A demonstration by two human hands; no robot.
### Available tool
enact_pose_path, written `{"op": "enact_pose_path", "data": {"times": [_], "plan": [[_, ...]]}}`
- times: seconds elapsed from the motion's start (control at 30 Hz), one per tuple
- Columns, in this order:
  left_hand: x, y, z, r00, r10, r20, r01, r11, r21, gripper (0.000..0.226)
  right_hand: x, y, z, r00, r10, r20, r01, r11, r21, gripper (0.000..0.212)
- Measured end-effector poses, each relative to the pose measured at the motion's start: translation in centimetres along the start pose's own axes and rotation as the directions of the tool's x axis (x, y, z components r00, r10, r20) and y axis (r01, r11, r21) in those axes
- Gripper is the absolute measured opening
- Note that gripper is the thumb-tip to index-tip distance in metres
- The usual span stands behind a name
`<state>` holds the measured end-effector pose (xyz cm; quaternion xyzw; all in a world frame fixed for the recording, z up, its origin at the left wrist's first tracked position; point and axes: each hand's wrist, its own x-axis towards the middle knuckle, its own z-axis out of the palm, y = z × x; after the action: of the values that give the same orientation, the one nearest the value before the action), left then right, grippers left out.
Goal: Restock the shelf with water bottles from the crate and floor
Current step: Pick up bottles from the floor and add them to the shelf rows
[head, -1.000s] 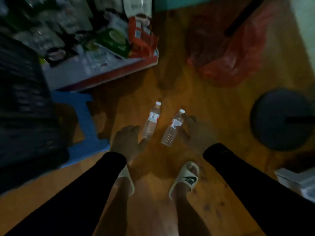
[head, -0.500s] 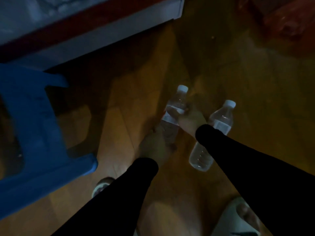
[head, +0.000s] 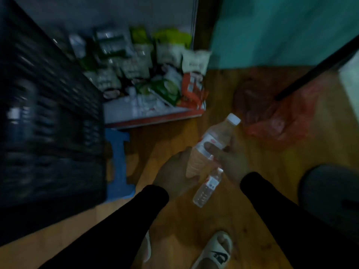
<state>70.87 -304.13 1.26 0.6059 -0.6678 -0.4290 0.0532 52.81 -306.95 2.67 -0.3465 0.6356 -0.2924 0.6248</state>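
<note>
A clear water bottle (head: 211, 146) with a white cap and a red-and-white label is raised above the wooden floor, tilted with its cap up and to the right. My left hand (head: 174, 171) grips its lower end. My right hand (head: 229, 158) holds its middle, thumb across the label. A second water bottle (head: 206, 188) lies on the floor below and between my hands, its cap hidden behind my right hand. The black crate (head: 50, 136) stands at the left, blurred. The low shelf (head: 153, 115) with snack packets is beyond it.
A blue plastic stool (head: 118, 164) sits between crate and shelf. A red plastic bag (head: 275, 123) lies on the floor at the right, with a black pole (head: 314, 68) above it. A dark round object (head: 330, 197) is at the far right. My sandalled feet are at the bottom.
Both hands have lifted one bottle off the floor. The view has risen from close to the floor and now takes in the crate and shelf. The other bottle stays on the floor.
</note>
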Motion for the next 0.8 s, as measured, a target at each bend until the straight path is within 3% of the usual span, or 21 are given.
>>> {"op": "enact_pose_path", "data": {"times": [0.13, 0.23, 0.3, 0.4, 0.57, 0.67, 0.8], "plan": [[-3.6, 9.2, -12.4, 0.961, 0.246, -0.124, -0.22, 0.956, 0.194, 0.086, -7.3, -14.7, -0.3, 0.967, -0.241, -0.086, 0.239, 0.97, -0.041, 0.06], [-7.3, 15.4, -21.8, 0.922, 0.352, -0.161, -0.282, 0.896, 0.343, 0.07, -11.9, -24.6, 0.0, 0.899, -0.422, -0.113, 0.412, 0.905, -0.108, 0.057], [-10.2, 19.0, -28.2, 0.869, 0.444, -0.219, -0.314, 0.836, 0.449, 0.069, -15.3, -30.5, 0.8, 0.858, -0.507, -0.076, 0.496, 0.858, -0.131, 0.067], [-14.1, 22.1, -37.3, 0.806, 0.496, -0.322, -0.273, 0.795, 0.541, 0.075, -20.3, -38.5, 2.3, 0.789, -0.612, -0.056, 0.603, 0.788, -0.122, 0.077], [-20.8, 24.7, -51.0, 0.617, 0.605, -0.503, -0.191, 0.736, 0.65, 0.053, -26.7, -48.8, 5.6, 0.642, -0.765, -0.042, 0.758, 0.642, -0.115, 0.065], [-24.4, 24.9, -57.9, 0.57, 0.558, -0.603, -0.11, 0.779, 0.617, 0.061, -29.8, -53.8, 8.2, 0.568, -0.823, -0.002, 0.812, 0.562, -0.158, 0.064], [-27.1, 23.5, -66.1, 0.541, 0.44, -0.717, -0.014, 0.857, 0.515, 0.053, -32.8, -59.5, 12.1, 0.466, -0.885, -0.005, 0.867, 0.458, -0.196, 0.056]]}}
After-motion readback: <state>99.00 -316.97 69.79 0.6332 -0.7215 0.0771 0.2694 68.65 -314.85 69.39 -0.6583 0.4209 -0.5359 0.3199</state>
